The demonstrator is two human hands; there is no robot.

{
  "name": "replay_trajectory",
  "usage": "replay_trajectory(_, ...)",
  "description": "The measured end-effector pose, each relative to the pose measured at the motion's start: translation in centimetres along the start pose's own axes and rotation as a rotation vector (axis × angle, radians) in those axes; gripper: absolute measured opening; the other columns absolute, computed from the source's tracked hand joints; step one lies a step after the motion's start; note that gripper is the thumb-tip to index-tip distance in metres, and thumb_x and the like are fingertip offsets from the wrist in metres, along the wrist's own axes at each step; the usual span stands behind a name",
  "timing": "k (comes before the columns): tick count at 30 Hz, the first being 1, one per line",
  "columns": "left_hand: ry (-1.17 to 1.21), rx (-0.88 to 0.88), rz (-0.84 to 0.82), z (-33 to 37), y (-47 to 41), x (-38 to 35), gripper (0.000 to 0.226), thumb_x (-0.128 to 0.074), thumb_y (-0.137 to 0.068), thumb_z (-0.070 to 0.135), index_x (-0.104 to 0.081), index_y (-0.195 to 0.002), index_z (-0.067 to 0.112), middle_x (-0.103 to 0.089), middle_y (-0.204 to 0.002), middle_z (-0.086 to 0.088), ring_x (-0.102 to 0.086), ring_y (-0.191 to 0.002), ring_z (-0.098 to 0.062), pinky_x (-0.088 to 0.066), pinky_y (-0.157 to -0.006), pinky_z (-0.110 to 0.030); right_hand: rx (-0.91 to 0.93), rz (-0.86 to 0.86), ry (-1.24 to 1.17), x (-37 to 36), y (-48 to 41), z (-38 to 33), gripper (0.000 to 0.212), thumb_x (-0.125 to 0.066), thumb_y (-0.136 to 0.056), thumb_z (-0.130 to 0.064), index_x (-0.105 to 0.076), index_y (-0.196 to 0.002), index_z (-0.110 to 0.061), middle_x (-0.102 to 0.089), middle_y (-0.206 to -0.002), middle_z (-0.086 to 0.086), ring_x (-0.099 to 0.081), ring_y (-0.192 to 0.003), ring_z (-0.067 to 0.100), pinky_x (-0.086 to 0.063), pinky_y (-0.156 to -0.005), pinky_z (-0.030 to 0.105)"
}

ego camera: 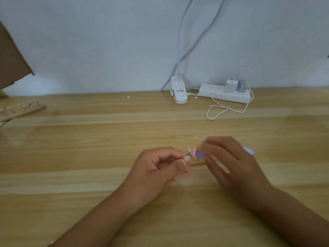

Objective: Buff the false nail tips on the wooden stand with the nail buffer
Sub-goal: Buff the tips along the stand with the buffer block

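Centrally, just above the wooden worktop point(89, 139), the two hands meet close together. The left hand point(160, 168) is curled tight, its thumb and forefinger pinching a small metal peg point(188, 154). A pale, see-through nail tip point(189, 149) seems to sit at the peg's upper end, though blur makes the join hard to read. The right hand point(231, 163) is closed loosely round a lilac nail buffer point(201, 154), fingers lying over its middle. The buffer's pinkish near end is right against the nail tip, and its far end pokes out past the knuckles on the right. This hand is smeared with motion blur, so the exact finger placement cannot be told. Between the hands a tan strip point(197, 164) lies on the worktop, too hidden to identify. A wooden stand point(26, 112) with several upright pegs lies well apart at the far left edge of the worktop. At the back, near the wall, stand a white clip lamp point(179, 93) and, beside it, a white power strip point(220, 94) with two plugs in it. A thin white cable point(216, 113) loops in front of the strip. A piece of brown cardboard point(12, 56) juts in at the upper left.
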State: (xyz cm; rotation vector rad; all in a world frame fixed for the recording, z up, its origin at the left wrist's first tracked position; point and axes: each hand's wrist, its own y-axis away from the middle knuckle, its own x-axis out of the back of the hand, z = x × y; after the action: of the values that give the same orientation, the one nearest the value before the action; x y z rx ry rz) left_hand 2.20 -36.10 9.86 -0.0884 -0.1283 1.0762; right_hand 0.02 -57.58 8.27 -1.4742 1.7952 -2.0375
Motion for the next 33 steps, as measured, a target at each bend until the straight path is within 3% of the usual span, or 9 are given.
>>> replay_trajectory(4, -0.098, -0.031, 0.003, 0.3, 0.0, 0.0, 0.014, -0.067, -0.09, 0.027, -0.075, -0.093, 0.015, -0.069, -0.073, -0.016, -0.062, -0.058, -0.025, -0.044, -0.047, -0.025, 0.094, 0.125, -0.11, 0.2, -0.2, -0.8, 0.024, -0.061, -0.096, -0.003, -0.062, -0.117, -0.014, -0.063, -0.111, 0.0, -0.062, -0.105, 0.012, -0.047, -0.091, 0.022)
replay_trajectory(6, -0.129, -0.033, -0.065, 0.4, 0.1, 0.0, 0.018, -0.06, -0.092, 0.026, -0.074, -0.094, 0.016, -0.066, -0.072, -0.015, -0.056, -0.054, -0.02, -0.039, -0.044, -0.022, 0.202, 0.072, -0.064, -0.1, -0.1, -1.5, 0.021, -0.059, -0.098, -0.002, -0.064, -0.115, -0.012, -0.062, -0.113, 0.003, -0.061, -0.106, 0.016, -0.04, -0.097, 0.019)
replay_trajectory(8, -0.122, -0.004, -0.121, 0.4, 0.1, 0.0, 0.02, -0.055, -0.092, 0.024, -0.072, -0.092, 0.014, -0.064, -0.075, -0.005, -0.056, -0.054, -0.016, -0.036, -0.043, -0.02, 0.224, -0.015, 0.004, 0.0, -0.1, -0.8, 0.024, -0.059, -0.095, 0.005, -0.068, -0.111, -0.01, -0.064, -0.11, 0.005, -0.062, -0.103, 0.02, -0.043, -0.095, 0.021)
replay_trajectory(11, -0.13, 0.032, -0.156, 0.3, 0.1, 0.1, 0.02, -0.053, -0.093, 0.024, -0.068, -0.085, 0.016, -0.063, -0.077, 0.005, -0.056, -0.053, -0.016, -0.034, -0.043, -0.018, 0.082, -0.02, 0.035, 0.7, -0.2, 0.8, 0.029, -0.065, -0.089, 0.008, -0.069, -0.11, -0.011, -0.067, -0.106, 0.006, -0.067, -0.096, 0.021, -0.055, -0.071, 0.039)
replay_trajectory(17, -0.116, 0.015, -0.205, 0.3, 0.1, -0.1, 0.022, -0.05, -0.098, 0.025, -0.067, -0.086, 0.019, -0.063, -0.074, 0.004, -0.055, -0.046, -0.013, -0.036, -0.045, -0.014, 0.218, -0.02, -0.064, -0.1, 0.1, -1.3, 0.021, -0.057, -0.099, -0.003, -0.06, -0.117, -0.013, -0.064, -0.11, 0.007, -0.062, -0.102, 0.019, -0.044, -0.095, 0.023)
replay_trajectory(21, -0.112, 0.044, -0.195, 0.3, 0.1, 0.2, 0.024, -0.046, -0.097, 0.028, -0.064, -0.083, 0.021, -0.066, -0.077, 0.002, -0.061, -0.051, -0.016, -0.037, -0.043, -0.021, 0.103, 0.021, 0.0, 0.6, -0.1, 0.1, 0.036, -0.064, -0.089, 0.006, -0.059, -0.115, -0.018, -0.062, -0.111, 0.0, -0.066, -0.095, 0.02, -0.056, -0.07, 0.04)
replay_trajectory(27, -0.098, 0.037, -0.228, 0.7, 0.4, -0.2, 0.023, -0.052, -0.094, 0.034, -0.067, -0.079, 0.027, -0.069, -0.076, -0.001, -0.064, -0.053, -0.018, -0.039, -0.045, -0.023, 0.209, 0.042, -0.051, -0.1, 0.0, -1.5, 0.019, -0.056, -0.1, -0.005, -0.062, -0.115, -0.014, -0.067, -0.107, 0.007, -0.063, -0.103, 0.018, -0.041, -0.097, 0.021)
replay_trajectory(31, -0.133, 0.037, -0.188, 0.6, 0.2, -0.1, 0.03, -0.049, -0.093, 0.026, -0.063, -0.07, 0.013, -0.066, -0.071, 0.0, -0.066, -0.057, -0.019, -0.042, -0.048, -0.027, 0.088, 0.018, -0.009, 0.6, -0.1, 0.1, 0.037, -0.063, -0.091, 0.005, -0.059, -0.117, -0.02, -0.064, -0.112, -0.002, -0.066, -0.099, 0.018, -0.054, -0.072, 0.042)
replay_trajectory(33, -0.138, 0.028, -0.178, 0.7, 0.2, -0.1, 0.031, -0.047, -0.094, 0.024, -0.063, -0.071, 0.01, -0.064, -0.069, 0.003, -0.065, -0.057, -0.017, -0.042, -0.048, -0.028, 0.082, 0.066, -0.047, 0.6, 0.0, -0.2, 0.03, -0.062, -0.095, -0.003, -0.058, -0.119, -0.02, -0.059, -0.116, -0.005, -0.063, -0.103, 0.013, -0.054, -0.075, 0.041)
